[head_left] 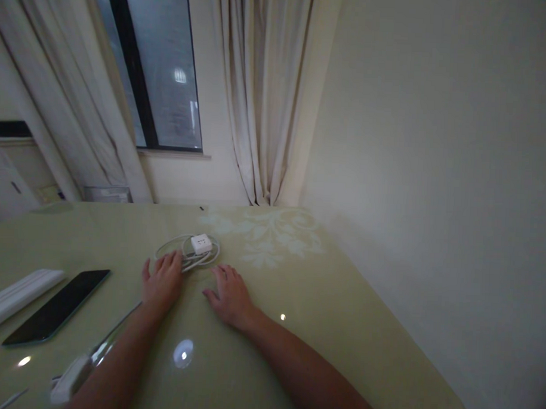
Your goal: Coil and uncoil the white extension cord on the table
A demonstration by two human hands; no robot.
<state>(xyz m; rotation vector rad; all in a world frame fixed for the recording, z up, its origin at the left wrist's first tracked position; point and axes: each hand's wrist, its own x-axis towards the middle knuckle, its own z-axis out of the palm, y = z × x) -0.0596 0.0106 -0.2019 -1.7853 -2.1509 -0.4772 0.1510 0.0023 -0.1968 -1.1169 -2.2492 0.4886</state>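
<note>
A coiled white extension cord (198,262) lies on the pale green tabletop, with its square white socket block (202,244) on top of the loops. My left hand (163,278) rests palm down at the coil's left side, fingers stretched out and thumb apart, its fingertips by the loops. Whether those fingertips touch the cord I cannot tell. Just right of and nearer than the coil, my right hand (231,295) lies flat and open on the table, holding nothing. A cable runs from beneath my left wrist to a white block (72,379) partly hidden by my left forearm.
The glossy table (259,347) has a leaf pattern and light reflections. A long white object (19,297) and a flat black slab (57,307) lie at left. A small dark piece (202,208) is near the far edge. Curtains (265,97), a window and a wall stand beyond.
</note>
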